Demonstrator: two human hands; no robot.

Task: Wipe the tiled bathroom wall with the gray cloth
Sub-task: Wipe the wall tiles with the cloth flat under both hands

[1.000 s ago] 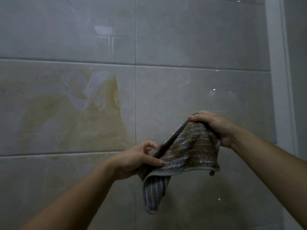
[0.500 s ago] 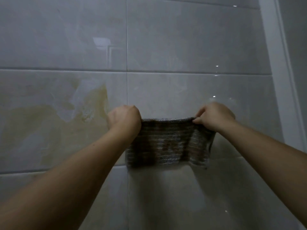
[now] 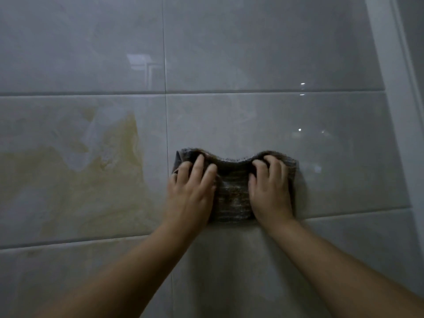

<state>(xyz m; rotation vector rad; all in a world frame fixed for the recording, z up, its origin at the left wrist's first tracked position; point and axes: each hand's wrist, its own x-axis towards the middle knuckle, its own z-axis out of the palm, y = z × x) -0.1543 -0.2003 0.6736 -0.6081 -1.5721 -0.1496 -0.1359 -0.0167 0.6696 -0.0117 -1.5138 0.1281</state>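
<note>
Pressing the gray cloth [image 3: 232, 193] flat on the tiled wall [image 3: 252, 53].
Left hand [image 3: 191, 191], right hand [image 3: 270, 191] on it, fingers spread; yellow stain [image 3: 91, 180] just left.

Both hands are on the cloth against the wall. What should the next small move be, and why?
Probably slide the cloth left, over the vertical joint, onto the yellowish stain. The left hand and right hand press it flat on the tile just right of that joint, and the stain lies on the next tile, apart from the cloth.
</note>
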